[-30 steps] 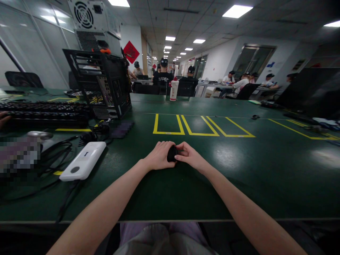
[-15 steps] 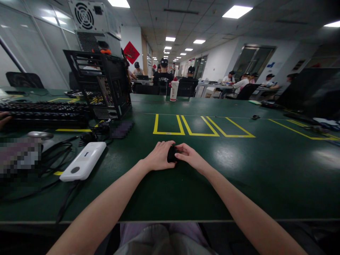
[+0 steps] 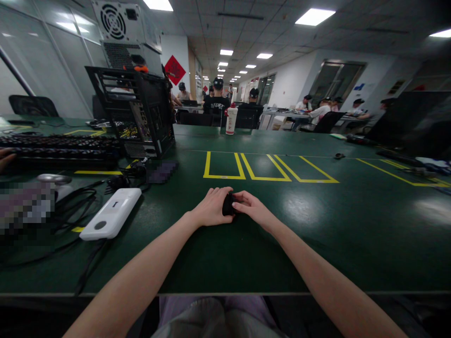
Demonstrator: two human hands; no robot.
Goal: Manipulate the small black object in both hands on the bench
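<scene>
A small black object (image 3: 228, 204) is held between my two hands just above or on the green table (image 3: 246, 253), in front of the yellow tape outlines (image 3: 224, 177). My left hand (image 3: 213, 207) is wrapped round its left side, with the thumb at the near end. From the right, my right hand (image 3: 251, 208) grips its edge with thumb and fingertips. The fingers hide much of the object, and its exact kind cannot be made out.
A white power bank-like device (image 3: 111, 214) with black cables lies on the left. Behind it stands an open black computer case (image 3: 137, 110). A white cup (image 3: 230, 120) stands at the far edge. Another person's hand (image 3: 6, 157) shows at far left.
</scene>
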